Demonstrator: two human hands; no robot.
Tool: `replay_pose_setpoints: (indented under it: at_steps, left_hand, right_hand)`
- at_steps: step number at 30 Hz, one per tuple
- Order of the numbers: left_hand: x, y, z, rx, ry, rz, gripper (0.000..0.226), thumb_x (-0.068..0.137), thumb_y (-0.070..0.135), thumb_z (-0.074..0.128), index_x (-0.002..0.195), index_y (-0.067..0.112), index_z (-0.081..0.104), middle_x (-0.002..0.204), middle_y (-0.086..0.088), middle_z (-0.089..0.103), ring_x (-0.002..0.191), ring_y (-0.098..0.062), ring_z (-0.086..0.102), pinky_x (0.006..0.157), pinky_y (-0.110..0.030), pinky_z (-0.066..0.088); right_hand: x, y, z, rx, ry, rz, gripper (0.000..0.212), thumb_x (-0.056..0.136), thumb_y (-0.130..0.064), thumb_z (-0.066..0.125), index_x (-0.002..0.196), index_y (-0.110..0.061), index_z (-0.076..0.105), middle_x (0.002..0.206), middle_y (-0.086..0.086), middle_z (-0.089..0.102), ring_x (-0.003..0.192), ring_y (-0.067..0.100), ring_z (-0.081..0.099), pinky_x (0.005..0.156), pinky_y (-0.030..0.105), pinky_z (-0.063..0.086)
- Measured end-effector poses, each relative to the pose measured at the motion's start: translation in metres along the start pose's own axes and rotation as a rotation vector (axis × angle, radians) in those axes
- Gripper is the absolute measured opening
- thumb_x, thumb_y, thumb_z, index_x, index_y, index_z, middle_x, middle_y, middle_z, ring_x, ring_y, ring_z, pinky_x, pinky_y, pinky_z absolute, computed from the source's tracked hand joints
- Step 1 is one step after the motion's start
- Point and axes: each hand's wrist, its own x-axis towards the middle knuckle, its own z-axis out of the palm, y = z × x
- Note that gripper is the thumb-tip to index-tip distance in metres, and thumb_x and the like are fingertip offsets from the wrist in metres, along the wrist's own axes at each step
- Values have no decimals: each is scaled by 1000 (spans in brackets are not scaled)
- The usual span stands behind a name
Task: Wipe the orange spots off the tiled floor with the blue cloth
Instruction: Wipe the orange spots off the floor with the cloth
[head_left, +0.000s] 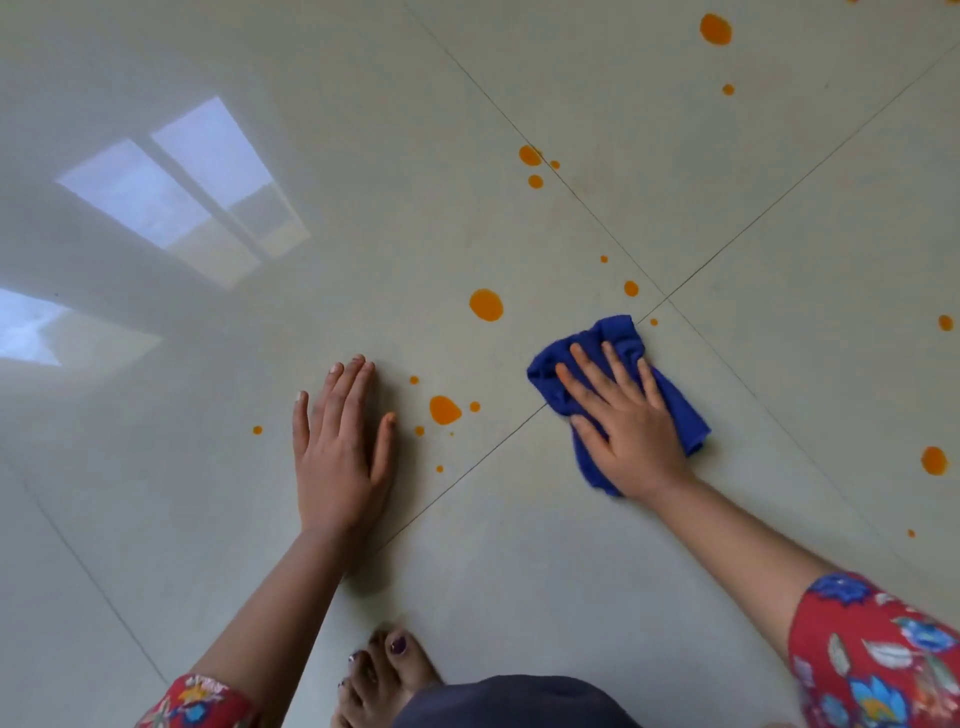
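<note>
My right hand (628, 421), fingers straight, presses the blue cloth (681, 415) on the floor (519, 561), far edge near where the tile joints (667, 297) cross. My left hand (337, 452): flat on floor. The orange spots (444, 409) between them; wide glossy tile leftward.

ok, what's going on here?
A person is cleaning a tiled floor. The right hand presses a blue cloth flat on the tiles with straight fingers. The left hand rests flat on the floor. Plenty of orange spots remain: a cluster just right of the left hand, a big one ahead between the hands, and more farther out and to the right.
</note>
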Motion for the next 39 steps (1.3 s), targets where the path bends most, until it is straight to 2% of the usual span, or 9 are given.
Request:
replay_pose_setpoints:
  at_steps: [3,8,13,15,19,25,29,31,39]
  left_hand:
    - [0,1,-1,-8,3,-9,53,98,36,37,148,19,35,155,4,34,147,-10,20,122,-38,6]
    - [0,2,-3,-32,26,-35,53,97,34,39,147,18,37,155,3,35,146,-10,21,122,-37,6]
    - [0,2,-3,-28,19,-20,52,98,33,41,147,19,37,155,5,35,147,-9,20,122,-39,6]
    - [-1,2,-5,-28,23,-9,51,98,33,41,147,19,38,155,4,35,146,-8,21,122,-38,6]
    - [-9,-4,-15,-11,44,29,50,98,34,40,146,18,40,153,2,37,146,-10,23,121,-39,8]
    - [-46,-65,-44,108,59,-59,54,97,37,35,146,16,39,155,-2,36,145,-17,26,119,-43,13]
    - [-46,-78,-47,68,145,-273,58,95,34,38,148,13,34,157,-5,30,145,-23,25,119,-43,15]
    - [-44,-75,-44,94,149,-273,57,95,31,38,149,15,33,158,-4,29,146,-22,24,119,-42,14]
    - [-45,-82,-43,-1,247,-339,55,95,18,40,148,6,34,156,-8,30,145,-26,26,118,-45,19]
  right_hand:
    - [5,-43,13,37,44,-70,59,94,-37,40,151,-29,29,160,-6,18,149,22,13,119,48,11]
    - [-23,-2,5,-41,-233,-819,57,95,-38,44,150,-33,30,159,-10,22,149,20,15,120,43,8]
    - [19,-7,-8,26,-44,-125,55,95,-38,35,149,-30,29,158,-7,23,148,22,16,116,53,19]
    - [10,-35,4,41,-19,-197,59,92,-37,39,149,-29,31,159,-5,22,148,25,16,117,54,17]
    - [-30,-25,12,9,-242,-858,60,93,-37,46,150,-35,29,160,-11,20,150,18,12,121,41,4]
    - [-33,-41,12,61,61,-60,57,93,-32,41,149,-28,33,158,-4,26,147,24,21,117,50,19]
    - [-42,-90,26,23,-122,-766,61,92,-38,44,150,-32,29,159,-7,22,148,24,17,118,48,11]
    - [-11,-105,24,-14,-182,-912,57,93,-40,43,149,-37,30,159,-13,22,149,20,12,118,52,5]
    - [13,-109,18,25,44,-195,55,95,-35,37,149,-25,34,158,-3,28,146,24,24,115,50,23]
